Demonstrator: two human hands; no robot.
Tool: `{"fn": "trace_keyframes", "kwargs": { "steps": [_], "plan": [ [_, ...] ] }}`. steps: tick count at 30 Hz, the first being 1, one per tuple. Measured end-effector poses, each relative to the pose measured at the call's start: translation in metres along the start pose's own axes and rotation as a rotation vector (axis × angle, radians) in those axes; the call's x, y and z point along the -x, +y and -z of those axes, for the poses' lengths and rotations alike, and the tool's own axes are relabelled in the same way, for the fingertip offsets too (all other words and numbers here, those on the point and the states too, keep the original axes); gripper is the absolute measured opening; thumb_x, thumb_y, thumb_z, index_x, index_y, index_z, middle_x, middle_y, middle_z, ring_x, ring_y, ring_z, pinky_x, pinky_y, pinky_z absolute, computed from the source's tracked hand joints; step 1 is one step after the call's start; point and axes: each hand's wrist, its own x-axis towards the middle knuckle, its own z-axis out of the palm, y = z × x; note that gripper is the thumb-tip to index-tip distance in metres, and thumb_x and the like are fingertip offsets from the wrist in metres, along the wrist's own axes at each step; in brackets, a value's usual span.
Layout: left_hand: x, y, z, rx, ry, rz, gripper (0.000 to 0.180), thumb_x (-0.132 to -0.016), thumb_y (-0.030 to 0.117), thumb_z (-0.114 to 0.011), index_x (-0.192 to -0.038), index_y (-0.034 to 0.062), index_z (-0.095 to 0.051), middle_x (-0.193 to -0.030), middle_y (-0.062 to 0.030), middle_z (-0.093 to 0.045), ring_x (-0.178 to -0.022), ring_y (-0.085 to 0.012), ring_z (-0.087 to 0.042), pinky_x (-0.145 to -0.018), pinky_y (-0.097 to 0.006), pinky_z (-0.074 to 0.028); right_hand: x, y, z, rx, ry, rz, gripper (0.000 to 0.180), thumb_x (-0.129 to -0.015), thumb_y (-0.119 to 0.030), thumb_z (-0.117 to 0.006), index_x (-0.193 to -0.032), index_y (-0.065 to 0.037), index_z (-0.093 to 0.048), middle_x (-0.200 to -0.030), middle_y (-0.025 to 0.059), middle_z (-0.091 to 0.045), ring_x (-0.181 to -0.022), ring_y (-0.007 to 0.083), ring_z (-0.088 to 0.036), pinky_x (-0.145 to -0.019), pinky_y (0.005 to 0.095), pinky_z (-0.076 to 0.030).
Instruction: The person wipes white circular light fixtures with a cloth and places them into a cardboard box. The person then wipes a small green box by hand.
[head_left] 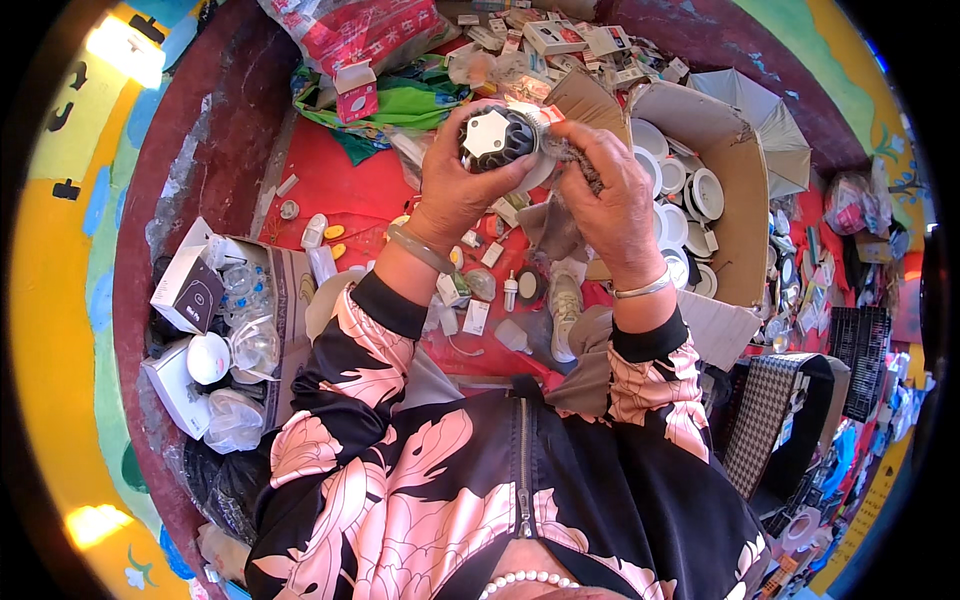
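Up in front of me, my left hand is wrapped round a black, ribbed, round object with a white face, possibly a lamp part. My right hand pinches a grey, fuzzy rag or scrubbing pad against its right side. Part of that side is hidden by the fingers and the pad. Below the hands, a red sheet carries loose small things, among them a white bulb, a white capped piece and small boxes.
Close to my right forearm stands a cardboard box of round white lamps. On the left, another box holds clear plastic pieces and a white bulb. Packages are heaped at the back, beside a red-and-white bag.
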Motion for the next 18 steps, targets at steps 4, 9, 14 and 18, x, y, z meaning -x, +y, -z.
{"fn": "trace_keyframes", "kwargs": {
  "steps": [4, 9, 14, 18],
  "plan": [
    [0.000, 0.005, -0.001, 0.060, 0.017, 0.011, 0.055, -0.067, 0.001, -0.076, -0.115, 0.0024, -0.048, -0.105, -0.0065, -0.059, -0.095, -0.0130, -0.058, -0.084, -0.026, -0.048, 0.006, 0.008, -0.002, 0.061, -0.040, 0.082, 0.027, -0.072, -0.001, -0.060, -0.098, -0.006, -0.066, -0.085, 0.0095, -0.061, -0.075, 0.0239, -0.062, -0.065, 0.0329, -0.050],
    [0.000, 0.008, 0.000, 0.063, 0.031, 0.011, 0.055, -0.068, 0.000, -0.075, -0.115, 0.0024, -0.048, -0.103, -0.0061, -0.059, -0.094, -0.0132, -0.059, -0.084, -0.027, -0.048, 0.006, 0.005, -0.001, 0.216, -0.078, 0.148, 0.029, -0.074, -0.003, -0.058, -0.102, -0.006, -0.066, -0.083, 0.0087, -0.060, -0.074, 0.0249, -0.061, -0.063, 0.0342, -0.049],
    [0.001, -0.003, 0.003, -0.115, 0.009, -0.158, 0.057, -0.065, 0.002, -0.076, -0.114, 0.0036, -0.048, -0.112, -0.0096, -0.055, -0.101, -0.0160, -0.055, -0.089, -0.030, -0.045, 0.003, -0.004, 0.002, 0.074, -0.157, -0.030, 0.033, -0.077, -0.005, -0.054, -0.109, -0.003, -0.062, -0.080, 0.0119, -0.055, -0.072, 0.0271, -0.058, -0.064, 0.0340, -0.047],
    [-0.001, -0.010, 0.007, -0.270, 0.027, -0.328, 0.060, -0.061, 0.003, -0.077, -0.114, 0.0049, -0.048, -0.119, -0.0130, -0.049, -0.107, -0.0211, -0.052, -0.092, -0.032, -0.043, 0.004, -0.002, 0.002, -0.052, -0.196, -0.086, 0.039, -0.078, -0.005, -0.051, -0.117, -0.001, -0.057, -0.078, 0.0140, -0.052, -0.072, 0.0275, -0.055, -0.067, 0.0325, -0.045]
  ]
}}
